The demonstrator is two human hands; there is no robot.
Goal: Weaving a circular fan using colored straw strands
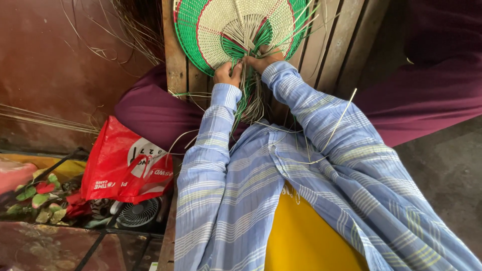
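A round woven fan (pixel 221 30) in cream, green and red lies flat on a wooden slatted bench (pixel 331 45), its loose strands hanging toward me. My left hand (pixel 227 74) grips the bundle of strands at the fan's lower edge. My right hand (pixel 261 59) pinches strands just beside it, at the fan's centre stem. Both arms wear blue striped sleeves. Loose green and cream strands (pixel 251 105) trail down between my forearms.
A red plastic bag (pixel 125 165) lies at the left, with a small dark fan (pixel 138 213) below it and artificial flowers (pixel 40 198) further left. Dry straw (pixel 45 120) lies against the reddish wall. Maroon cloth (pixel 432 90) drapes at right.
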